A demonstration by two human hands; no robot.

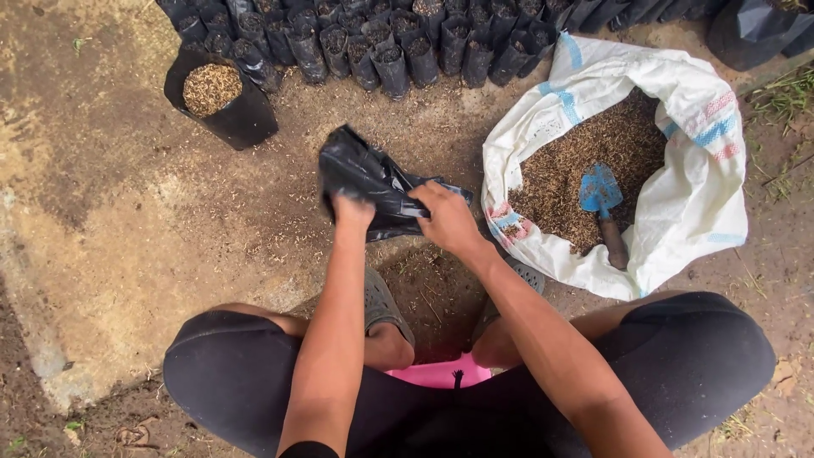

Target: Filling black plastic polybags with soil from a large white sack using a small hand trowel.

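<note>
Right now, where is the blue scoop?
In the head view, the blue scoop lies right of the right hand, inside the open white sack, resting on the brown husk filling.

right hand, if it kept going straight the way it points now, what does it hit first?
The right hand points up-left and already grips the empty black bag. Beyond the bag, the line probably reaches the row of filled black bags, though depth is unclear.
</note>
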